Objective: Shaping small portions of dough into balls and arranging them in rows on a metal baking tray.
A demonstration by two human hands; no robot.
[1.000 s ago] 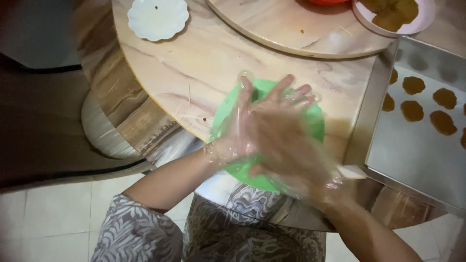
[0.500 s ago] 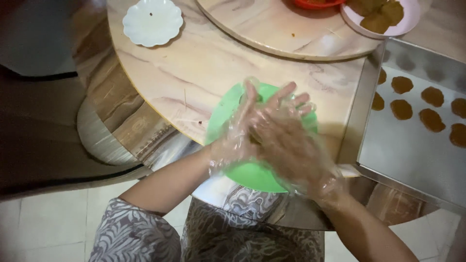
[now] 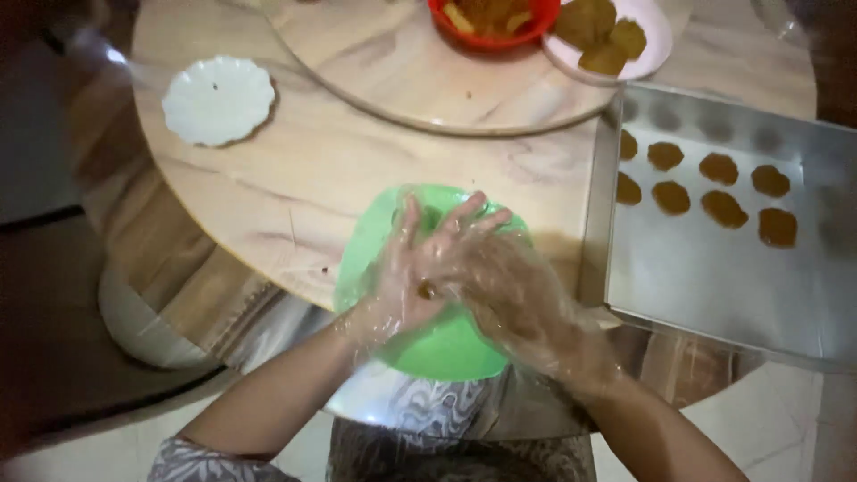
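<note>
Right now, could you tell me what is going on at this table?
A person in clear plastic gloves presses the left hand and right hand together around a small brown lump of dough, above a green plate. To the right, a metal baking tray holds flattened brown pieces.
</note>
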